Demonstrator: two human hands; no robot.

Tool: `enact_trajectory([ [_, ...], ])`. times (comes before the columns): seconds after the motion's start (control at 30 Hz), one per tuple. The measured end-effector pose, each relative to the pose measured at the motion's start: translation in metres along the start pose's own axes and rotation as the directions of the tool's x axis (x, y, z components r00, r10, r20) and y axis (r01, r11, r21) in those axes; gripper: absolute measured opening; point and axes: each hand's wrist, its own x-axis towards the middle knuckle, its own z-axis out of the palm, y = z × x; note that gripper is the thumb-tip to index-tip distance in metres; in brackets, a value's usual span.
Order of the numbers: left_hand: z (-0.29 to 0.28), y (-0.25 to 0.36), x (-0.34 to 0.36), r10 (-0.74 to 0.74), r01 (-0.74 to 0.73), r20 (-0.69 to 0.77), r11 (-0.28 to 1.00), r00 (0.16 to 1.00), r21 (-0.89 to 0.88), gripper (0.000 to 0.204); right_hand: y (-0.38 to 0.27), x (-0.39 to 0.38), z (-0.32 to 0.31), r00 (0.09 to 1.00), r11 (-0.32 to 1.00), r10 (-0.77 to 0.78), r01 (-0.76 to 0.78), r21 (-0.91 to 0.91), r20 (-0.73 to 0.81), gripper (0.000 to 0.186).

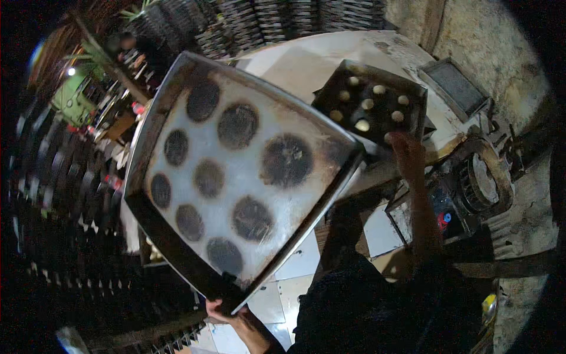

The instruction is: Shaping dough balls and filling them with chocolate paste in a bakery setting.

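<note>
A large square metal baking tray (242, 171) is tilted up at the left and centre, its grey inside marked with several dark round scorch patches. My left hand (223, 311) grips it at the lowest corner, with the fingers partly hidden behind the metal. Farther right, a smaller dark baking tray (383, 71) lies on the white table, bearing rows of pale dough balls (368, 104). Over its near corner reaches my right hand (405, 152), fingers bunched around a dough ball (387, 137). That hand is dim, so its exact hold is hard to see.
The pale table (283, 59) curves along a woven wall (265, 23). An empty grey tray (453, 87) lies at its far right end. Below stands a dark machine with a round ring (486, 177). White tiles (295, 259) cover the floor. Another person (132, 56) is far left.
</note>
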Motion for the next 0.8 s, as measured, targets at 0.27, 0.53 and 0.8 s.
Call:
enact_trajectory([
  [0.27,0.236,-0.078,0.074,-0.220,0.232,0.074,0.929,0.973,-0.289,0.060,0.184,0.190,0.021,0.838,0.851,-0.300,0.452,-0.269,0.456,0.048],
  [0.53,0.293,-0.089,0.085,-0.178,0.176,0.017,0.953,0.984,-0.248,0.060,0.226,0.238,0.049,0.591,0.777,-0.141,0.563,-0.281,0.794,0.075],
  [0.8,0.316,-0.130,0.091,-0.211,0.213,0.025,0.974,0.977,-0.082,0.056,0.236,0.215,0.037,0.685,0.638,-0.327,0.668,-0.383,0.651,0.059],
])
